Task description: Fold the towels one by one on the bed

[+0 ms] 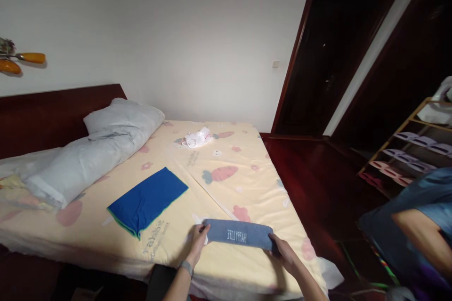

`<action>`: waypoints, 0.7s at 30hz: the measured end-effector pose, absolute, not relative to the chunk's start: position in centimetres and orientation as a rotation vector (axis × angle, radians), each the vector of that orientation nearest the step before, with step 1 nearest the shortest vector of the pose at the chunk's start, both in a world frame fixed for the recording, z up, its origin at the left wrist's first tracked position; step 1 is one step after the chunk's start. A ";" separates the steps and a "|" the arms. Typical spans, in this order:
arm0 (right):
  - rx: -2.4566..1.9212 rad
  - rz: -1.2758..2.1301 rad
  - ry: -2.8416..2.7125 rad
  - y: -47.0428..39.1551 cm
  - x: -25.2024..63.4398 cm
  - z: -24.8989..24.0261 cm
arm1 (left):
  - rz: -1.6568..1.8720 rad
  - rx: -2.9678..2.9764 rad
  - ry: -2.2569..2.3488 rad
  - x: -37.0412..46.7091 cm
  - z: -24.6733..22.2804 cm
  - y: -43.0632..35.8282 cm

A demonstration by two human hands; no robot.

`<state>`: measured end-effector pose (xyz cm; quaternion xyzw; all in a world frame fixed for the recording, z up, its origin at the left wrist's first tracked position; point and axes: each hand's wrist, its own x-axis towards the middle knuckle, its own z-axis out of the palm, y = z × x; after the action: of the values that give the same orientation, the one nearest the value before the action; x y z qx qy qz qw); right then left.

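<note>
I stand at the foot edge of a wide bed [106,235] covered in a pale yellow sheet printed with pink carrots and flowers, its dark wooden headboard [52,113] against a plain white wall [194,33]. My left hand [198,241] pinches the left end of a folded grey-blue towel [240,233], thumb on top and fingers curled under the end, and my right hand [284,251] grips the right end the same way, fingers closed around the cloth. The towel lies as a narrow flat band near the foot edge of the bed, towards the right corner, and white stitched letters run along it (upside down from where I look, they seem to read HAPPYLIFE, though I cannot be sure of every letter). Faint grey writing is printed on the sheet just left of my left hand, too blurred to read. A folded deep blue cloth with a green edge [148,200] lies flat near the middle of the bed, apart from the towel. Long pale grey pillows [92,150] lie along the head edge, and a crumpled white plastic bag [197,138] sits near the far right corner. Beyond the bed are a dark red wooden floor [310,174], a dark doorway [328,56] and a wooden shoe rack [409,150] with slippers; another person's arm in a blue sleeve [420,230] shows at the right.
</note>
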<state>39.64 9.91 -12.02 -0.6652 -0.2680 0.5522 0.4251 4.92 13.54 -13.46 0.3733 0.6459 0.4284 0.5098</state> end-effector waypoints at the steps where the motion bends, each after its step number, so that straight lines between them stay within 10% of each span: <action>1: -1.643 1.425 -0.625 9.7 39.5 -11.8 | 1.055 0.869 1.494 4.9 -13.4 13.5; 21: -1.486 1.212 -0.436 -0.5 45.1 -7.4 | 1.055 0.690 1.167 7.8 -15.0 6.1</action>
<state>45.06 -0.52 -7.37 -0.6290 -0.1844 0.5130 0.5543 7.84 6.05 -15.03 0.3042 0.5144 0.4650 0.6532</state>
